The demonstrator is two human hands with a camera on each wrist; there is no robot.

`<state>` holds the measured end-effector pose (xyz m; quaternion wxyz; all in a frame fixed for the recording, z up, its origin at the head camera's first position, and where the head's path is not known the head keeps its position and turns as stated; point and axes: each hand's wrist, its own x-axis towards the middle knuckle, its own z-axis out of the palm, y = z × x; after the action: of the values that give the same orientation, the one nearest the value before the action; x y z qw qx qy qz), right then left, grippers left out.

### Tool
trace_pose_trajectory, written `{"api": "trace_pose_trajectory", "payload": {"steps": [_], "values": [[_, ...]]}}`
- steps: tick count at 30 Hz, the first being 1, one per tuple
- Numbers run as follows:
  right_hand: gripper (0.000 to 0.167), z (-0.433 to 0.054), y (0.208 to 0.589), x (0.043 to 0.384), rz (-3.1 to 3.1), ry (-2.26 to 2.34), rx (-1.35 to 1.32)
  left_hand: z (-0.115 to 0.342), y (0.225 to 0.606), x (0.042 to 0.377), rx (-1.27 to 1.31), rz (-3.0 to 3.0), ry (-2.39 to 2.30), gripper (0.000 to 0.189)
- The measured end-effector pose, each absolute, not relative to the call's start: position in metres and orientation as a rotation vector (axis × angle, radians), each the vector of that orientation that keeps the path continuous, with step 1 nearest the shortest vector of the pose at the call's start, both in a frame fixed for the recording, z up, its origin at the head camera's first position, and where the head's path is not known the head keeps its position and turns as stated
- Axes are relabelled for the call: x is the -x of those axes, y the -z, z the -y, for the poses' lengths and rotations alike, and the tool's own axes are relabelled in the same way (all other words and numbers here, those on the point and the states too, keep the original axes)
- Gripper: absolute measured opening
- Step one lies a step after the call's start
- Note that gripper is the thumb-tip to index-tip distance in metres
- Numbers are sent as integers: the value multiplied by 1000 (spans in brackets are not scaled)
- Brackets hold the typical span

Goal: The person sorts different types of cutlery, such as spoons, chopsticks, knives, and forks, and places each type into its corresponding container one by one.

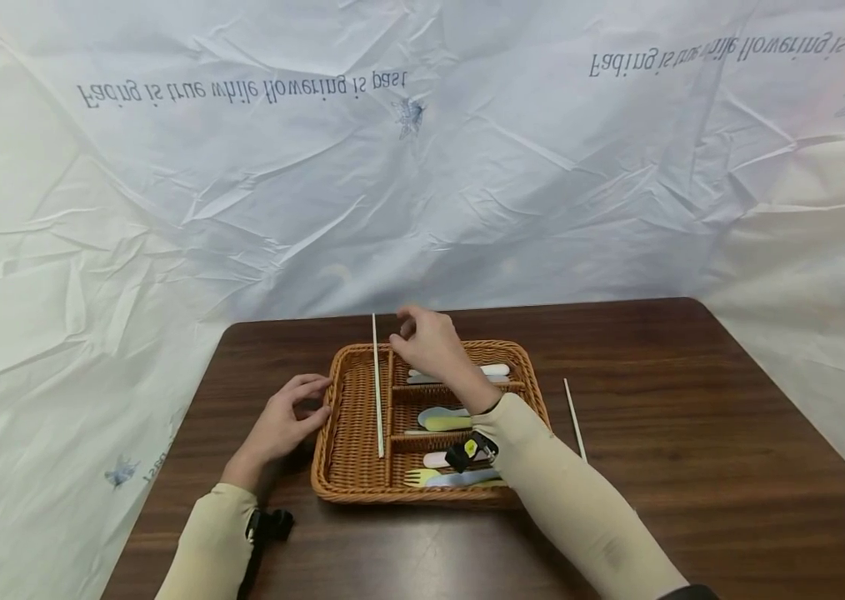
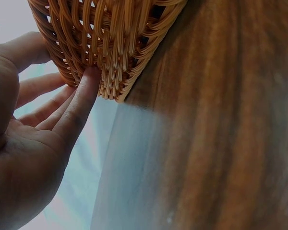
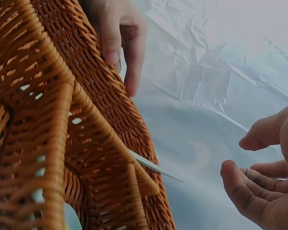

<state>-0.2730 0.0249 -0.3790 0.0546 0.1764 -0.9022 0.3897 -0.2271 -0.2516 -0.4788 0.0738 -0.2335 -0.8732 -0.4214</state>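
A brown wicker basket (image 1: 323, 482) with several compartments stands on the table. At its left wall, the fingertips of my left hand (image 1: 280, 425) touch the weave; the left wrist view shows the left hand (image 2: 33, 139) against the outside. A thin pale chopstick (image 1: 377, 392) lies in the long left compartment, its far end sticking out over the back rim. Just right of that end, my right hand (image 1: 433, 343) is held over the basket's back part. In the right wrist view, the right hand (image 3: 264, 177) holds nothing, with thumb and fingers apart and the chopstick tip (image 3: 168, 173) short of them.
In the right-hand compartments lie white-handled cutlery (image 1: 496, 369), a yellow-handled piece (image 1: 447, 423) and a yellow fork (image 1: 421, 477). Another pale chopstick (image 1: 574, 417) lies on the dark wooden table (image 1: 662, 392) right of the basket. White printed sheeting (image 1: 467, 192) hangs behind the table.
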Motion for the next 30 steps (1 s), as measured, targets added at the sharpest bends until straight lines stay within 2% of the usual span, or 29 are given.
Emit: {"api": "trace_pose_trajectory", "payload": {"steps": [30], "values": [[37,-92,389,276,2727,-1162,-399,251,480,228,694,2623,1253,43]]}}
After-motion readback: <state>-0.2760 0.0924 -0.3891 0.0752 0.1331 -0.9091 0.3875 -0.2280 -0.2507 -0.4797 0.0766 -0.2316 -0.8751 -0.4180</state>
